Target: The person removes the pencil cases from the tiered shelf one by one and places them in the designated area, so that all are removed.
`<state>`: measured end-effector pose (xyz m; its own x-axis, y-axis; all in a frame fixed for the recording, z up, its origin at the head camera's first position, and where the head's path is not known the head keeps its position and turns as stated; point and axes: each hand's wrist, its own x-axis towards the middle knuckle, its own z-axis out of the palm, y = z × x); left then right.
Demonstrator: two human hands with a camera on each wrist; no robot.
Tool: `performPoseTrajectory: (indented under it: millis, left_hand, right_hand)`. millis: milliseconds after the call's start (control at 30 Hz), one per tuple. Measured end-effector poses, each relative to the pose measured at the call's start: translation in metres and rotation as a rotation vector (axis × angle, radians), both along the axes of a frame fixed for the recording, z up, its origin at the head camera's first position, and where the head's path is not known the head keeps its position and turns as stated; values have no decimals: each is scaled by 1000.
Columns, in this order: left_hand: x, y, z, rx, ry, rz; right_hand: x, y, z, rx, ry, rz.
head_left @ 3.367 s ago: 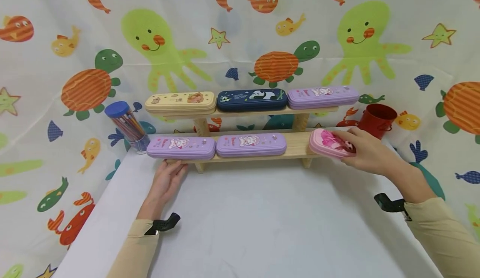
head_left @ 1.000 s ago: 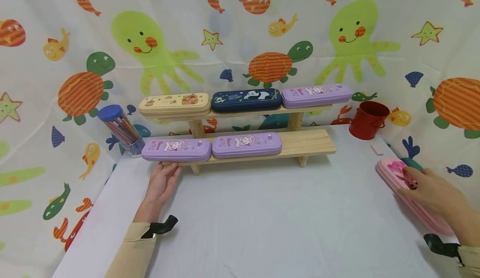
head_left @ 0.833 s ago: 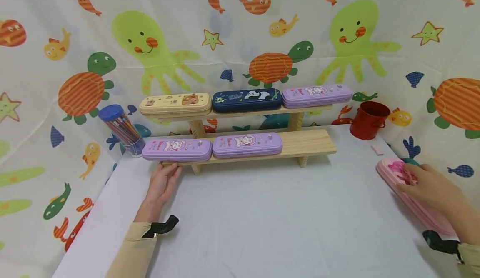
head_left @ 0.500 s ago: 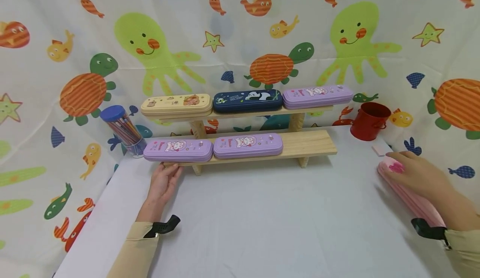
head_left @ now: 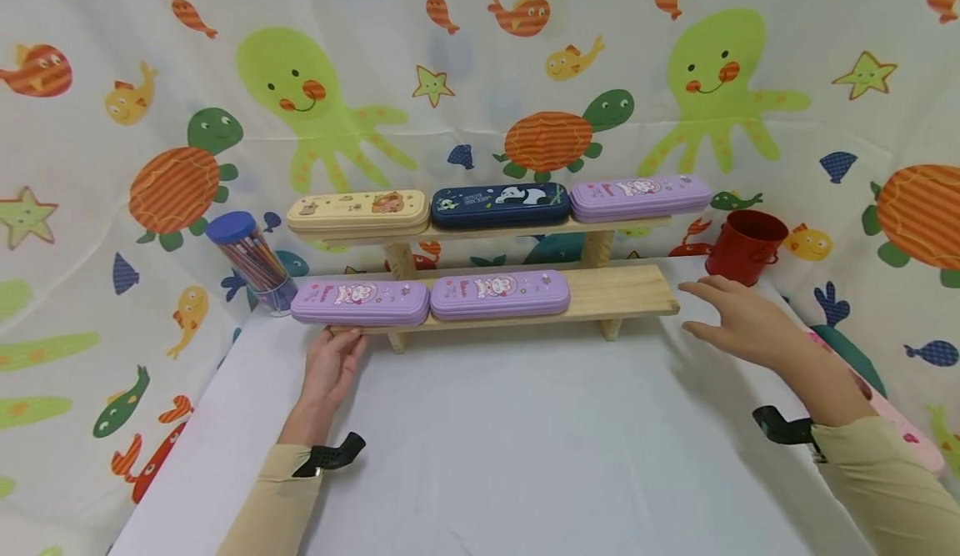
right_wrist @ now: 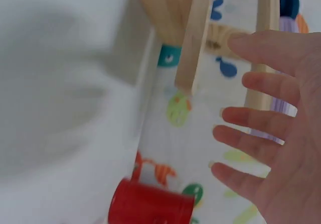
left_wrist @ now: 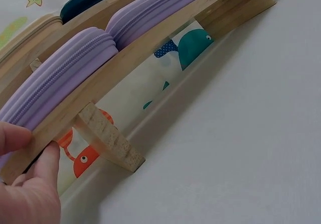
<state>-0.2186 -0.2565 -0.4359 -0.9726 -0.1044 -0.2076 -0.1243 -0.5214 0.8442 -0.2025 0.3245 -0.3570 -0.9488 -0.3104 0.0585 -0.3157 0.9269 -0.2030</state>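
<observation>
My left hand (head_left: 327, 373) grips the left end of the lower board of a two-tier wooden shelf (head_left: 622, 291); in the left wrist view its thumb (left_wrist: 14, 137) lies along the top edge, fingers beneath. Two purple pencil cases (head_left: 360, 303) (head_left: 501, 294) lie on that board, leaving its right part bare. On the upper tier are a cream pencil case (head_left: 360, 212), a navy panda one (head_left: 501, 205) and another purple one (head_left: 641, 197). My right hand (head_left: 750, 323), fingers spread and holding nothing, hovers by the lower board's right end. A pink pencil case (head_left: 911, 435) lies beyond my right forearm, partly hidden by it.
A red bucket (head_left: 744, 247) stands behind my right hand, right of the shelf. At the shelf's left end leans a clear tube of colored pens (head_left: 255, 260) with a blue lid. A cloth (head_left: 465, 47) printed with sea animals hangs behind the white table (head_left: 495, 439).
My right hand took the pink pencil case off the lower board to the table's right side, let go of it, and came back left toward the shelf. My left hand stayed put.
</observation>
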Motion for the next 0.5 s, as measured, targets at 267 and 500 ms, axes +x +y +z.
performPoseTrajectory:
  millis: [267,500]
  left_hand:
    - [-1,1,-3,-30,12,16]
    - [0,0,-2,-28,4,16]
  right_hand:
    - [-20,-42,5,-17,70,145]
    - [-38,-78,15,-42,72,230]
